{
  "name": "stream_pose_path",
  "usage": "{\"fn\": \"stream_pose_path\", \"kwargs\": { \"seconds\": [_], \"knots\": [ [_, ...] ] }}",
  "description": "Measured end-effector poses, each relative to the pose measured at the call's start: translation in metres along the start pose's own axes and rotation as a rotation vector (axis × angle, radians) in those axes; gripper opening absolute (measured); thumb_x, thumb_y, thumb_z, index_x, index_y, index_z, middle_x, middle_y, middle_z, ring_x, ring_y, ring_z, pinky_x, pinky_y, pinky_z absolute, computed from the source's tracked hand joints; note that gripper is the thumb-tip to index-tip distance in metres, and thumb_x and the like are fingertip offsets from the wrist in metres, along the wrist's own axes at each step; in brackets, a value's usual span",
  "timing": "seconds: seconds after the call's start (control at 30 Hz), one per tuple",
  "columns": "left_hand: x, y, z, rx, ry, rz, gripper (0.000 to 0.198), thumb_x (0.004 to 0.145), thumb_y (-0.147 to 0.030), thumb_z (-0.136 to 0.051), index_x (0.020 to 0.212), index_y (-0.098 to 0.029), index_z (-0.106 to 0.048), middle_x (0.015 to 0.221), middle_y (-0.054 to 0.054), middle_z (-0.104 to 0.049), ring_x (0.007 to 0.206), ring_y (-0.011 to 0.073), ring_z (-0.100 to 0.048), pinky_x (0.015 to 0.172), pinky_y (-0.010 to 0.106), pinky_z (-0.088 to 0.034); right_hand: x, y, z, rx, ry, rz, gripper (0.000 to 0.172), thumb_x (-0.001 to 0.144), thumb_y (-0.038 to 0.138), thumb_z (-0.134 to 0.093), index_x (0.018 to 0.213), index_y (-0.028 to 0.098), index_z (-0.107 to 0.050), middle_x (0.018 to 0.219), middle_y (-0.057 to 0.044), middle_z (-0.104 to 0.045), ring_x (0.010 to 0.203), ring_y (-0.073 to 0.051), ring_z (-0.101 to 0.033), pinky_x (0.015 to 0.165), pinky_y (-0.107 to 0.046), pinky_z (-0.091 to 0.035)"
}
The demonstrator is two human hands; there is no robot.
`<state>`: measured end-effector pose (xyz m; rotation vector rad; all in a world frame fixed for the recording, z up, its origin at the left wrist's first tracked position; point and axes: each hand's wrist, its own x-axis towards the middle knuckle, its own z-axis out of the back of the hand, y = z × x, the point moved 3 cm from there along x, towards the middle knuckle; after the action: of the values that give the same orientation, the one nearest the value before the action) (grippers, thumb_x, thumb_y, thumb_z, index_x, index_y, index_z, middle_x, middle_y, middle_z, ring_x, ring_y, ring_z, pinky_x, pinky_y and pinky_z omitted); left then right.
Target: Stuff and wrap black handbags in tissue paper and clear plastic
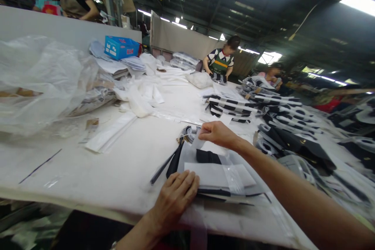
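A folded black and white garment in a clear plastic bag [216,177] lies on the white table [88,172] in front of me. My left hand [175,197] lies flat on the bag's near left corner, fingers stretched out. My right hand [216,133] is closed in a pinch on the bag's far edge, next to a hanger hook and black straps [175,156].
Stacks of bagged black and white garments [281,113] cover the right side. Large crumpled plastic bags [43,78] sit at the left, with a blue box [120,47] behind. White folded pieces [164,76] lie mid-table. Other people work at the far end and top left.
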<state>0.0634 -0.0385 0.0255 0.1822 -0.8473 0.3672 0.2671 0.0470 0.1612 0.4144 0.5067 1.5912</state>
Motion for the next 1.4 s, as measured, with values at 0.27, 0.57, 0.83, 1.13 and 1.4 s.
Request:
{"fn": "stream_pose_path", "kwargs": {
  "seconds": [0.27, 0.57, 0.83, 1.13, 1.4],
  "knots": [
    [-0.002, 0.001, 0.001, -0.001, 0.003, -0.033, 0.038, 0.100, -0.014, -0.034, 0.131, -0.015, -0.057, 0.119, 0.011, -0.067, 0.116, 0.0214, -0.059, 0.094, 0.036, -0.046, -0.039, 0.009, 0.007, -0.034, -0.153, 0.011, 0.010, 0.077, 0.027, -0.067, 0.073, 0.018, -0.071, 0.068, 0.002, -0.069, 0.065, -0.013, -0.059, 0.061, -0.022, -0.041],
    [-0.004, 0.002, -0.001, -0.029, -0.022, 0.001, 0.041, 0.096, -0.010, -0.039, 0.136, -0.010, -0.049, 0.114, 0.014, -0.068, 0.112, 0.0223, -0.061, 0.091, 0.036, -0.049, -0.102, 0.030, -0.043, -0.363, -0.086, 0.196, 0.013, 0.089, 0.024, -0.063, 0.080, 0.021, -0.073, 0.077, -0.001, -0.073, 0.071, -0.015, -0.065, 0.067, -0.024, -0.043],
    [-0.003, 0.001, 0.001, -0.051, -0.012, -0.022, 0.044, 0.097, -0.014, -0.043, 0.141, -0.014, -0.044, 0.112, 0.012, -0.068, 0.107, 0.0208, -0.064, 0.088, 0.034, -0.049, -0.142, 0.031, -0.108, -0.447, -0.357, 0.346, 0.018, 0.093, 0.012, -0.051, 0.088, 0.016, -0.068, 0.086, -0.009, -0.071, 0.087, -0.021, -0.065, 0.084, -0.032, -0.050],
    [0.001, 0.002, 0.004, -0.035, 0.048, -0.027, 0.029, 0.096, -0.015, -0.049, 0.124, -0.016, -0.058, 0.124, 0.011, -0.067, 0.108, 0.0203, -0.064, 0.087, 0.033, -0.046, -0.221, 0.017, -0.124, -0.319, -0.377, 0.455, 0.023, 0.094, 0.013, -0.053, 0.113, 0.019, -0.065, 0.110, -0.008, -0.072, 0.112, -0.021, -0.063, 0.102, -0.042, -0.049],
    [0.001, 0.002, 0.004, -0.056, 0.085, -0.047, 0.037, 0.098, -0.014, -0.047, 0.133, -0.022, -0.056, 0.126, 0.007, -0.067, 0.115, 0.0198, -0.061, 0.090, 0.033, -0.043, -0.209, -0.010, -0.169, -0.426, -0.490, 0.460, 0.030, 0.095, 0.010, -0.046, 0.116, 0.019, -0.065, 0.122, -0.009, -0.068, 0.125, -0.023, -0.055, 0.109, -0.048, -0.043]
  ]
}}
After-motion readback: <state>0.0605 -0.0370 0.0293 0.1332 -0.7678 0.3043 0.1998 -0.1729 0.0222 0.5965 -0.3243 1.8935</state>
